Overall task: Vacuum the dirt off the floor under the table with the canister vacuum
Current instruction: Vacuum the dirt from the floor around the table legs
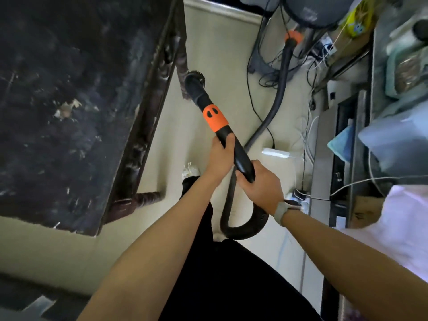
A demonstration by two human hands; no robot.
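now both my hands hold the black wand [234, 149] of the vacuum. my left hand [220, 158] is higher up on it, with the fingers and thumb wrapped tight around the tube just below the orange collar [214, 118]. my right hand [260, 184] is lower down, with its fingers curled round the end of the wand where the bendy hose [240, 228] joins it. i have a grey watch band [281, 213] on my right wrist.

the wand points away from me and a bit to the left. at its far end is a round black brush head [195, 84]. the brush head is low down by the pale floor [215, 42], just beside the carved leg [183, 63] of the dark table [69, 100]. i cannot tell if it touches the floor.

the hose makes a loop near my legs, then runs across the floor up to the grey canister [312, 10] at the top, where it plugs in with an orange ring [293, 37]. thin black cables [261, 72] lie on the floor near the canister. on my right is a messy shelf [361, 126] with a blue cloth [342, 144] and some white wires [308, 140]. my foot has a white sock [190, 171] on it, near the table.
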